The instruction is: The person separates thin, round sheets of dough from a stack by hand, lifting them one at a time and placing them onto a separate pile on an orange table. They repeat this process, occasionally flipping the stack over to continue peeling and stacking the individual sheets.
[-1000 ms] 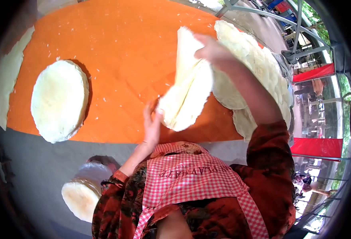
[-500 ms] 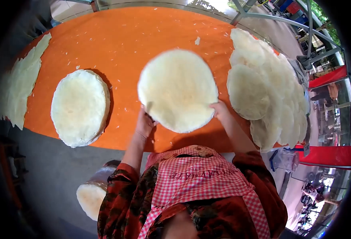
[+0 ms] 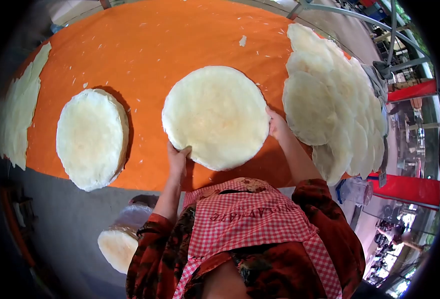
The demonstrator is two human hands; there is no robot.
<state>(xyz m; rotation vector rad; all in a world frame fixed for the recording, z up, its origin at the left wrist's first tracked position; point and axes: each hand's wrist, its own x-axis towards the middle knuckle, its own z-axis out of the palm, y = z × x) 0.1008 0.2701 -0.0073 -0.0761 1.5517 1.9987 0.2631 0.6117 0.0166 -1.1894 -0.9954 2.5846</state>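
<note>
My left hand [image 3: 178, 158] and my right hand [image 3: 278, 124] grip a large, pale, round flatbread [image 3: 215, 117] between them over the table. The left thumb lies on its lower-left edge, while the right fingers close on its right edge. Its top looks smooth, with a faint brown tint near the middle. To the left sits a thick stack of flatbreads [image 3: 90, 137] of similar size. Many thin flatbreads [image 3: 310, 109] overlap in a spread pile just beyond my right hand.
An orange cloth [image 3: 145, 55] covers the table, with small white crumbs scattered over it. More thin sheets [image 3: 23, 109] lie at the far left end. Below the table's near edge, a wrapped stack of rounds [image 3: 120, 249] stands low. Metal poles [image 3: 349, 12] rise at the back right.
The flatbread has shifted slightly left and looks flatter, its lower edge no longer bent. My right hand has moved up along its rim. The view has also moved a little.
</note>
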